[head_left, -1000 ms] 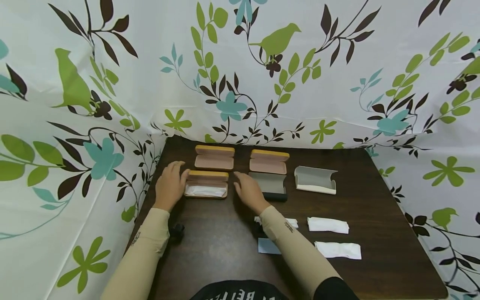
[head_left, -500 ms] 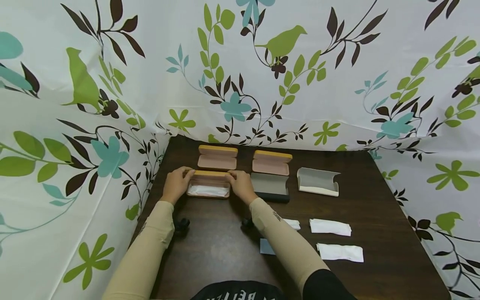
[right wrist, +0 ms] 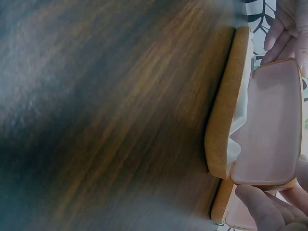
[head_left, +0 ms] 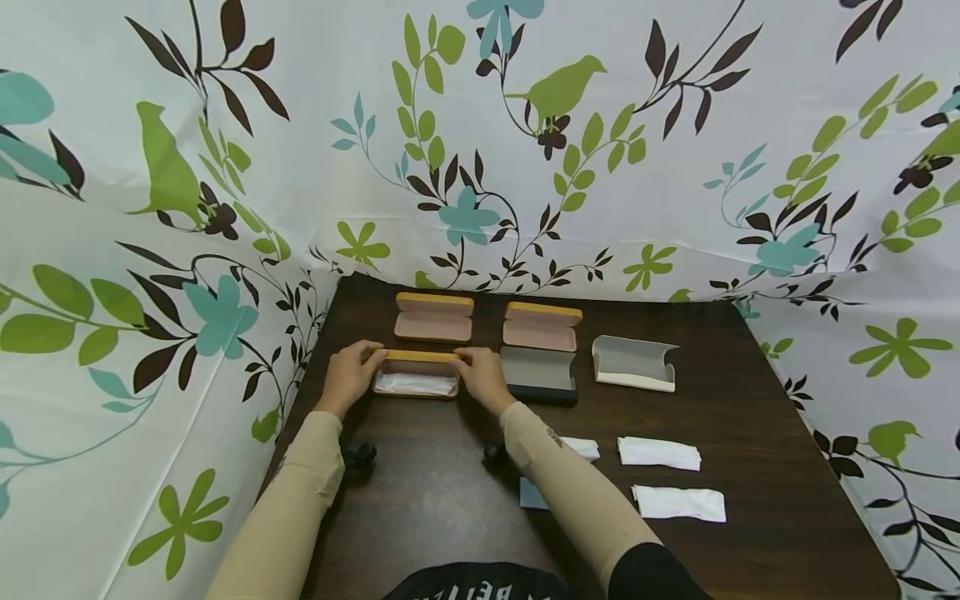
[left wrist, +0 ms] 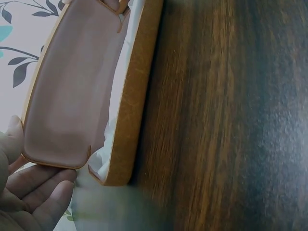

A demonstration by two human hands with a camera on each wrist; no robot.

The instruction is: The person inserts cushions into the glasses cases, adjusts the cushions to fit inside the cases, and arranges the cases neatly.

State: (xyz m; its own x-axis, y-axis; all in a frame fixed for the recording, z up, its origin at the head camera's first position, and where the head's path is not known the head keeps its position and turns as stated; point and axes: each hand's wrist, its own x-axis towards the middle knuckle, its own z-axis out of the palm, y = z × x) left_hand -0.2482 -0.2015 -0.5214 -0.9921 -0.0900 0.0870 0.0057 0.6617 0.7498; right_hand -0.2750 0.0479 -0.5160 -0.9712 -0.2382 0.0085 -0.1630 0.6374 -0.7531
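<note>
An eyeglass case [head_left: 417,367] with tan outside and pinkish lining stands with its lid raised, a folded white cloth [head_left: 416,384] lying in its lower half. My left hand [head_left: 348,377] grips the left end of the lid, thumb on the top edge and fingers along the side in the left wrist view, where the lid [left wrist: 72,82] faces the camera. At the other end my right hand [head_left: 483,377] holds the lid's right corner. The right wrist view shows the right fingertips [right wrist: 248,192] against that corner, with the left hand [right wrist: 284,29] at the far end.
Two similar raised-lid cases [head_left: 433,326] [head_left: 540,335] stand behind. To the right are a dark case with grey lining [head_left: 538,367] and a white case [head_left: 633,362]. Several folded white cloths [head_left: 658,452] and a blue-grey cloth [head_left: 532,493] lie nearer on the brown table [head_left: 442,533].
My right hand has come left onto the lid's right end, and my left hand has taken its left end. Between them the lid has tipped slightly forward and down.
</note>
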